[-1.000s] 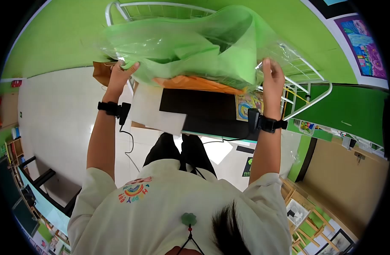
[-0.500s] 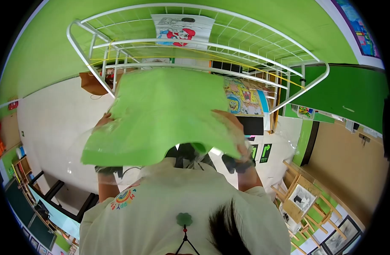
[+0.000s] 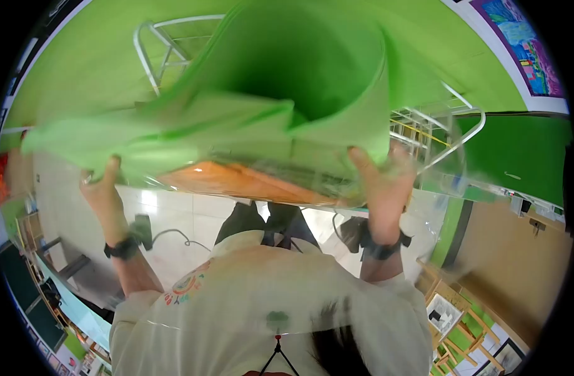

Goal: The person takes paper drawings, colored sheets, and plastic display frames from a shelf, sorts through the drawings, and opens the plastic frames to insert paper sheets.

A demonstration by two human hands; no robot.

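Both my hands hold up a big, flexible light-green sheet (image 3: 337, 135), partly blurred by motion; whether it is paper, foam or felt I cannot tell. Its middle curls up into a wide open roll, while the left end stretches out flat. Below its near edge show clear plastic film and an orange sheet (image 3: 237, 180). At the left part of the edge, my left hand (image 3: 103, 191) grips with the thumb on the near side and the fingers mostly hidden. My right hand (image 3: 387, 185) grips the right part, thumb up. Dark bands circle both wrists.
Behind the sheet stands a white wire rack (image 3: 468, 135), largely covered by it. A green board (image 3: 518, 147) is at the right, with wooden stools (image 3: 456, 307) at lower right. A pale-blue table (image 3: 80, 307) stands at lower left.
The green sheet has been raised toward the camera and has curled into a roll, now hiding most of the rack. My hands have moved farther apart, and the orange sheet has come into view.
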